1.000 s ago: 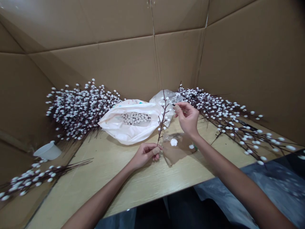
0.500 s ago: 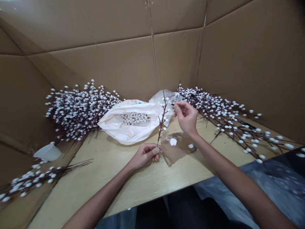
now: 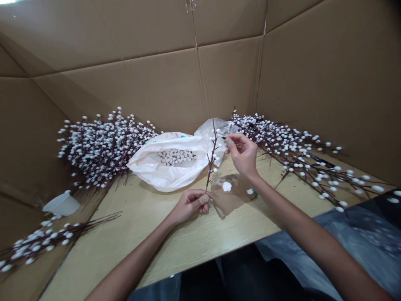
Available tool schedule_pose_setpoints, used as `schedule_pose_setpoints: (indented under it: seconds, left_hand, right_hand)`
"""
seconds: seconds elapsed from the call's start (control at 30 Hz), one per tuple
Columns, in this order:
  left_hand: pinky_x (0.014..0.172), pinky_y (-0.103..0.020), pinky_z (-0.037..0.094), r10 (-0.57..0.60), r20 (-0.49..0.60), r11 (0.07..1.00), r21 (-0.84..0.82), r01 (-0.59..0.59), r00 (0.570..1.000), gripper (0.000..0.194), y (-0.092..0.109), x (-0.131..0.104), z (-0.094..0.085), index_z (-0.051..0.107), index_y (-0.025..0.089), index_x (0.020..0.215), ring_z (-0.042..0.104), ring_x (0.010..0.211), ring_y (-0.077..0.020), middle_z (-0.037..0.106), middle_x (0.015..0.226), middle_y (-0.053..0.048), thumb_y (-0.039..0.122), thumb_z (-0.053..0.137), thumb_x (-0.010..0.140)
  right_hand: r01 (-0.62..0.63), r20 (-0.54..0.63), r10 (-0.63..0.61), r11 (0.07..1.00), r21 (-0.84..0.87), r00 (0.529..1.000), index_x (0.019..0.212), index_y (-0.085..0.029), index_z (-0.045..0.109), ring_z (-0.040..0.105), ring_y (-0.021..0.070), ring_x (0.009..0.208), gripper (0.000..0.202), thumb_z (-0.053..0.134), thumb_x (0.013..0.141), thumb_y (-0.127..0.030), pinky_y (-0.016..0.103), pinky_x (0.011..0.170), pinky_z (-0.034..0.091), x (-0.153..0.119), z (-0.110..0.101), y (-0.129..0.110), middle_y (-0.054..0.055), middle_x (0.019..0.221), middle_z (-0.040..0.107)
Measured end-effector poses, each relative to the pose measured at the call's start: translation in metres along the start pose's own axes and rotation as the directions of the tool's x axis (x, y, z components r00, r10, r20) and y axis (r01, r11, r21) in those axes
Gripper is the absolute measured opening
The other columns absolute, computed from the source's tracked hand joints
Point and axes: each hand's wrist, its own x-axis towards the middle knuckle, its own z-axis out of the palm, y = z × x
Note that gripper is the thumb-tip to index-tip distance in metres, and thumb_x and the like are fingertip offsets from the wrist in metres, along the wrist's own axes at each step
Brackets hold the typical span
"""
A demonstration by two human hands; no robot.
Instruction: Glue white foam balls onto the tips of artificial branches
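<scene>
My left hand (image 3: 192, 203) pinches the lower end of a brown twig (image 3: 211, 161), which stands nearly upright with white berries on its side stems. To the upper right of it, my right hand (image 3: 242, 152) is closed on a small dark item close to the twig's upper berries; the item is too small to name. Behind the twig lies an open white bag (image 3: 163, 177) full of small white berries (image 3: 177, 156). Under my hands, a brown sheet (image 3: 230, 205) bears two white blobs (image 3: 227, 187). Both hands have tape on a fingertip.
Berry branches are piled at the back left (image 3: 97, 146) and along the right (image 3: 282, 142). A white cup (image 3: 62, 205) and a smaller bunch (image 3: 44, 240) are at the left. Clear plastic (image 3: 208, 127) lies behind the bag. Cardboard walls (image 3: 156, 88) surround the table.
The view has shifted slightly. Both hands keep nearly the same pose, with the twig still in my left hand.
</scene>
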Motion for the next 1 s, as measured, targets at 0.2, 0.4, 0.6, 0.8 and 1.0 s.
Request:
schedule_pose_setpoints:
  seconds: [0.2,0.4,0.6,0.8,1.0]
  left_hand:
    - [0.052,-0.022,0.042,-0.002,-0.001,1.000,-0.007,0.002,1.000,0.034,0.0009,-0.0004,-0.0001,0.067,0.008,0.087,0.052,0.051,-0.0090,0.060,0.058,-0.002,0.041,0.065,0.081]
    - [0.052,-0.022,0.042,-0.011,0.000,1.000,-0.011,0.011,1.000,0.034,0.0010,-0.0003,0.0007,0.067,0.008,0.087,0.052,0.051,-0.0091,0.060,0.058,-0.002,0.042,0.065,0.080]
    - [0.051,-0.021,0.040,-0.035,-0.014,0.999,-0.003,0.035,0.999,0.036,0.0029,-0.0013,0.0014,0.067,0.007,0.086,0.051,0.051,-0.0090,0.060,0.057,-0.003,0.043,0.065,0.080]
    - [0.050,-0.021,0.039,-0.027,-0.008,1.000,-0.002,0.027,1.000,0.036,0.0034,-0.0008,0.0011,0.067,0.007,0.086,0.051,0.050,-0.0084,0.060,0.057,-0.002,0.042,0.065,0.080]
    - [0.051,-0.022,0.041,-0.010,-0.013,1.000,0.010,0.011,1.000,0.034,0.0027,-0.0005,0.0007,0.067,0.008,0.087,0.051,0.051,-0.0091,0.060,0.057,-0.002,0.041,0.065,0.080]
  right_hand:
    - [-0.007,-0.028,0.007,1.000,-0.005,1.000,0.082,-0.019,0.066,0.057,0.0112,0.061,0.010,0.064,0.079,-0.028,0.023,0.050,0.051,0.0007,-0.0006,0.0013,0.001,0.075,0.062]
    - [0.007,-0.025,-0.007,1.000,0.006,1.000,0.082,-0.019,0.066,0.057,0.0108,0.061,0.010,0.064,0.079,-0.028,0.022,0.050,0.051,0.0009,-0.0007,-0.0023,0.000,0.075,0.062]
    - [0.012,-0.014,-0.012,1.000,-0.002,1.000,0.083,-0.020,0.065,0.057,0.0105,0.061,0.010,0.064,0.079,-0.029,0.022,0.050,0.051,0.0013,-0.0007,-0.0029,0.000,0.076,0.063]
    - [0.010,-0.001,-0.010,1.000,-0.018,1.000,0.081,-0.018,0.065,0.058,0.0107,0.061,0.009,0.063,0.079,-0.027,0.022,0.050,0.051,0.0014,-0.0012,-0.0016,0.001,0.075,0.064]
    - [0.002,-0.009,-0.003,1.000,-0.026,1.000,0.082,-0.018,0.065,0.058,0.0115,0.061,0.011,0.064,0.079,-0.029,0.023,0.050,0.051,0.0009,-0.0015,-0.0017,0.001,0.075,0.064]
